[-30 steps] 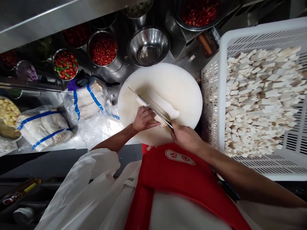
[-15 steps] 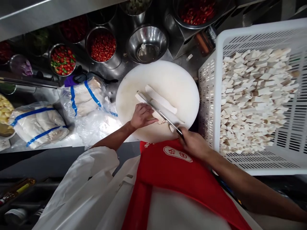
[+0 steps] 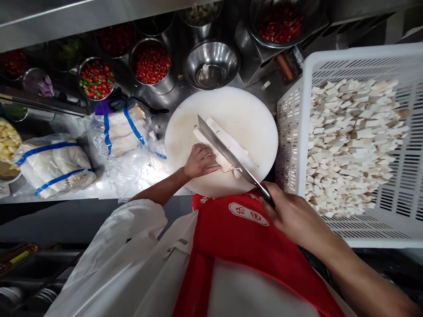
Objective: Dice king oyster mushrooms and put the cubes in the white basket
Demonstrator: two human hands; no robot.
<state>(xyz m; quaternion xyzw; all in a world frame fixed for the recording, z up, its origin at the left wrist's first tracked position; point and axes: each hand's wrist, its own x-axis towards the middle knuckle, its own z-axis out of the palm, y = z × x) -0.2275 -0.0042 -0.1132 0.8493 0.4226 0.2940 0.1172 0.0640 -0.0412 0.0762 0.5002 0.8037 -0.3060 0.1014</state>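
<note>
A round white cutting board [image 3: 244, 110] lies on the steel counter in front of me. On it lie long pale strips of a white vegetable [image 3: 228, 143]. My left hand [image 3: 198, 160] is curled over the near end of the strips, pressing them down. My right hand [image 3: 291, 215] grips the handle of a long knife [image 3: 228, 154], whose blade lies slanted across the strips, tip pointing away and left.
A white slotted crate [image 3: 294, 114] full of pale cubes stands at the right. Clear bags with blue stripes [image 3: 122, 127] lie to the left of the board. Steel bowls of chopped red chilli [image 3: 150, 64] and an empty steel bowl [image 3: 211, 64] stand behind.
My right hand has drawn the knife back toward me and to the right, and the blade now lies flatter across the strips. The left hand has stayed on the strips.
</note>
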